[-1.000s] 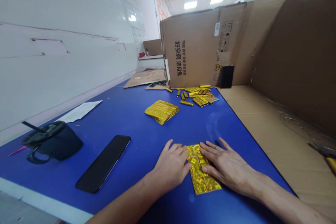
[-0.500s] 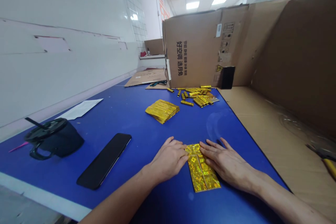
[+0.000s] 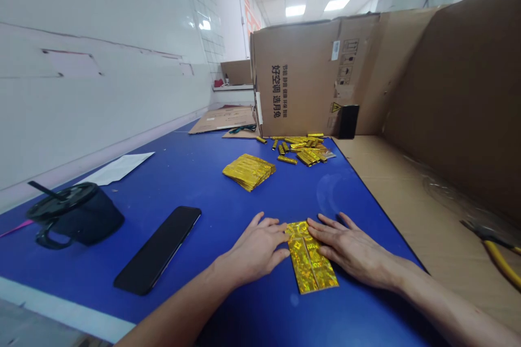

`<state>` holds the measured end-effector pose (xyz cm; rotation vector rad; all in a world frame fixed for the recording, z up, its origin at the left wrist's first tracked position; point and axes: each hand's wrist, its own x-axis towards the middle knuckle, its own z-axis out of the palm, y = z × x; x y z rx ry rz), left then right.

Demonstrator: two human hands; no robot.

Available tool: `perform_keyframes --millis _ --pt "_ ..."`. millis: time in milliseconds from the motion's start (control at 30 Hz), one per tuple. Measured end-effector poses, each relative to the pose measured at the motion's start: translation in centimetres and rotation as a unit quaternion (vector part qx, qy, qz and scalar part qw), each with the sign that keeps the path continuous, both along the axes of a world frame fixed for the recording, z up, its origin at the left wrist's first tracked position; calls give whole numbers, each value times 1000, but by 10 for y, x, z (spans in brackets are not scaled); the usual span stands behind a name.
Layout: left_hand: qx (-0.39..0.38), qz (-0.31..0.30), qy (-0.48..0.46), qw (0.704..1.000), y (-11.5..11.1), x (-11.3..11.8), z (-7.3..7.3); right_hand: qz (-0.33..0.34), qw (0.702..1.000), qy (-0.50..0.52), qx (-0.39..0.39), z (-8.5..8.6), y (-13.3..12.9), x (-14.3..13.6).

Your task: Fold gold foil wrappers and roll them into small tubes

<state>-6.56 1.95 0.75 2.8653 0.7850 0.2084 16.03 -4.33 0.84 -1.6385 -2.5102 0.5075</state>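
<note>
A shiny gold foil sheet (image 3: pixel 311 265) lies flat on the blue table, with a seam down its middle. My left hand (image 3: pixel 260 244) touches its upper left edge with the fingertips, fingers spread. On the other side my right hand (image 3: pixel 345 246) rests open, its fingertips on the sheet's upper right part. Farther off sits a stack of gold sheets (image 3: pixel 249 171). Behind it to the right is a loose heap of small rolled gold pieces (image 3: pixel 309 157).
A black phone (image 3: pixel 158 249) and a dark mug (image 3: pixel 81 214) with a stick in it stand left, near white paper (image 3: pixel 118 168). Large cardboard (image 3: pixel 301 76) walls the back and right. Yellow-handled pliers (image 3: pixel 499 257) lie at the right.
The fingers of my left hand have spread a little, its thumb now apart from the others. My right hand stays on the sheet. The whole view has shifted slightly.
</note>
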Motion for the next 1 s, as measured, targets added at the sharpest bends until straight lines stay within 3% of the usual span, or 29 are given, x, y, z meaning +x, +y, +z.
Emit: perform_keyframes --millis 267,500,767,1000 --pt "22 -2 -1 1000 -3 1 -2 -11 999 11 28 -11 -3 3" --pt "28 -37 -14 999 -11 7 -11 -5 1000 -1 30 -9 -1 5" --pt "20 -33 -11 999 -18 9 -3 -6 999 1 35 -7 -1 6" --pt "49 -35 -4 998 -20 12 -6 -18 999 -11 47 -8 -3 3"
